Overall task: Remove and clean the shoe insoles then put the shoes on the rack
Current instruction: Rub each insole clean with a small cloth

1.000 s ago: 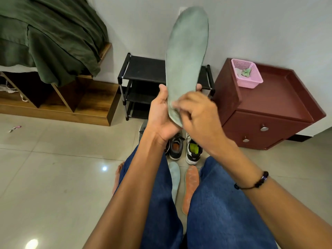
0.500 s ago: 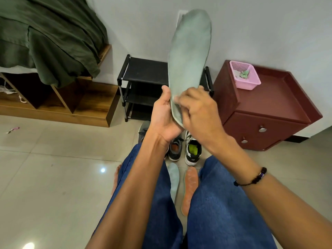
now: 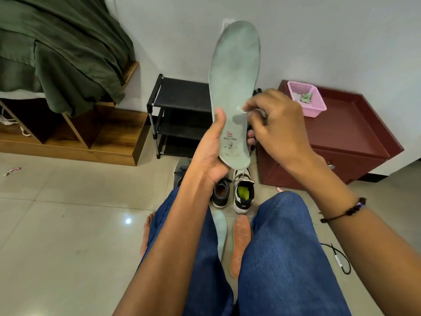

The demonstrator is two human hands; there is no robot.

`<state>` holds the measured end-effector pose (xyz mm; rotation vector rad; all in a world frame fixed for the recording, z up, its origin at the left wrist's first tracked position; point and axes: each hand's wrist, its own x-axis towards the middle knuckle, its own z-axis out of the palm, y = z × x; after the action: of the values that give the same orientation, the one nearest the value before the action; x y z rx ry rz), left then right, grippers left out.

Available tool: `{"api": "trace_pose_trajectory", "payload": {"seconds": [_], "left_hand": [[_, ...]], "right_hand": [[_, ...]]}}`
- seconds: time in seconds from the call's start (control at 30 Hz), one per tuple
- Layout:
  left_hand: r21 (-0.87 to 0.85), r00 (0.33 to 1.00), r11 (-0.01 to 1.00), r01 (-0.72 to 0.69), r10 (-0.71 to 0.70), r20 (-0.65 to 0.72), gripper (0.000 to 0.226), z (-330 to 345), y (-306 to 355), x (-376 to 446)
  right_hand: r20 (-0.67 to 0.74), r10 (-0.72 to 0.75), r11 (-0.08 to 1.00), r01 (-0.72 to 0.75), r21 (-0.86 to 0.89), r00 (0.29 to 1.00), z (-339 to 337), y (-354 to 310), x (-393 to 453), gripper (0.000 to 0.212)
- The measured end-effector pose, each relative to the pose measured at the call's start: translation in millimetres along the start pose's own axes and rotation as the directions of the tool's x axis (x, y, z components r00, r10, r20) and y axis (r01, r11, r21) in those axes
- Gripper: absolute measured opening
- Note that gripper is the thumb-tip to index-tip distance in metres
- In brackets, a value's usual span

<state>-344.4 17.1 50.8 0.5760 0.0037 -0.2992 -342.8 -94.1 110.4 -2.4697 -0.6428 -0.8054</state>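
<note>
The left hand (image 3: pixel 214 153) grips the upright insole (image 3: pixel 234 87) by its heel; the right hand (image 3: pixel 275 126), fingers curled on a small white wipe (image 3: pixel 242 109), presses mid-sole.

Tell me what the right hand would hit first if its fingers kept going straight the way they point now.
The right hand points left, fingertips already at the pale green insole that the left hand holds upright. It would press into that insole first, though the exact contact is hard to judge.

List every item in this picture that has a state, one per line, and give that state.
Held insole: out of its shoe, upright, damp patch.
Left hand: grips its heel.
Right hand: pinches something small and white against it.
Floor insoles: flat between the legs.
Shoes: on floor.
Shoe rack: no shoes on visible shelves.
Pink basket: holds a cloth.
</note>
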Motion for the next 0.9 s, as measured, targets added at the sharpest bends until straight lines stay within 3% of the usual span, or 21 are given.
{"api": "trace_pose_trajectory", "payload": {"seconds": [0.1, 0.2, 0.37, 0.43, 0.5, 0.67, 0.8, 0.9], "left_hand": [[-0.049, 1.0, 0.999, 0.001, -0.002, -0.029, 0.032, -4, 0, -1], [-0.145, 0.999, 0.989, 0.005, -0.011, -0.039, 0.036, -7, 3, -4], [-0.115, 0.998, 0.993, -0.025, 0.019, -0.054, 0.052, -9, 8, -6], [-0.102, 0.998, 0.995, -0.017, 0.011, -0.062, 0.053, -11, 9, -3], [-0.081, 0.998, 0.997, 0.014, -0.019, -0.059, 0.055, -9, 9, -3], [-0.02, 0.995, 0.996, -0.084, 0.082, -0.064, 0.039, -9, 6, 0], [-0.054, 0.995, 0.994, -0.099, 0.098, -0.018, 0.04, -11, 8, 0], [-0.102, 0.994, 0.989, -0.108, 0.108, -0.013, 0.047, -15, 11, -2]], "right_hand": [[0.052, -0.095, 0.982, 0.102, -0.16, 0.994, 16, -4, 1, 0.01], [0.075, -0.106, 0.979, 0.117, -0.168, 0.992, 31, -13, -8, 0.013], [0.132, 0.099, 0.98, -0.12, 0.158, 0.986, 33, -36, -29, 0.016], [0.271, 0.228, 0.893, -0.312, 0.325, 0.935, 22, -37, -30, 0.02], [0.305, 0.272, 0.827, -0.384, 0.411, 0.913, 8, -32, -27, 0.027], [0.058, 0.264, 0.901, -0.268, 0.342, 0.963, -5, -15, -2, 0.016], [0.057, 0.049, 0.991, -0.055, 0.119, 0.997, 15, -7, -7, 0.013], [0.07, 0.044, 0.994, -0.05, 0.094, 0.997, 34, -13, -25, 0.013]]}}
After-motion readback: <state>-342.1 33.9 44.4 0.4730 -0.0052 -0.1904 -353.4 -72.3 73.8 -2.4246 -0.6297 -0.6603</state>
